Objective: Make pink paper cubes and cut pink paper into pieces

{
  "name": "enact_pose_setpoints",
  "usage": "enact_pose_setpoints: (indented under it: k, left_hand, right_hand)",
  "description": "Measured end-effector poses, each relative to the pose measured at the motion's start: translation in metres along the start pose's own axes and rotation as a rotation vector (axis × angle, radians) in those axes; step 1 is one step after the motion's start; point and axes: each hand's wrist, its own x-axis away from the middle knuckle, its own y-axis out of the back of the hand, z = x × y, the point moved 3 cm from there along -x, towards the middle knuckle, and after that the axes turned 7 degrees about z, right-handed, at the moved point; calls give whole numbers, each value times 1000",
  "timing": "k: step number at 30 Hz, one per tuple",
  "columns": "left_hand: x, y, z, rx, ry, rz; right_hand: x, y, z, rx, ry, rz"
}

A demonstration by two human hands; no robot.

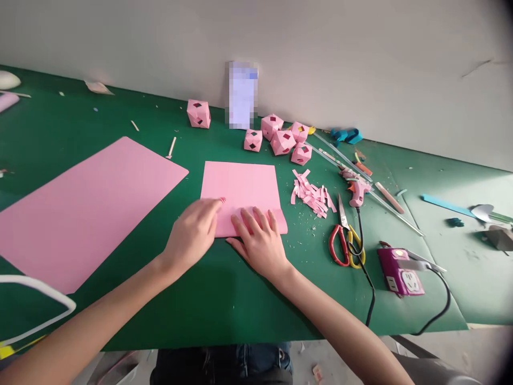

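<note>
A pink sheet of paper [240,179] lies on the green table in front of me, its near edge turned over into a folded strip. Flat on that strip, my right hand [260,240] has its fingers spread. My left hand [194,227] is at the sheet's left edge, its fingers curled together over the end of the fold; the thumb is partly hidden. To the right is a pile of cut pink paper strips [310,193]. Several folded pink paper shapes with diamond-shaped holes, one a cube-like piece [199,114], stand behind the sheet.
A larger pink sheet [92,208] covers the table's left part. On the right lie scissors [342,235], a pink glue gun [358,191] with its cord, and a purple power socket [401,272]. A blurred phone-like panel [242,96] leans on the wall.
</note>
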Motion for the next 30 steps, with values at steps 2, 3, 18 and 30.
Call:
enact_pose_setpoints:
  k: [2,3,18,30]
  left_hand:
    - [12,2,-17,-28,-166,23]
    - [18,2,-24,-69,-214,64]
    - [33,3,-34,-12,-99,257]
    - [33,5,-36,41,-57,276]
  right_hand:
    - [3,-3,-1,3,-1,-33]
    - [4,-3,-1,5,3,-47]
    - [19,13,-8,-156,13,-47]
    - [20,14,-9,-211,-11,18]
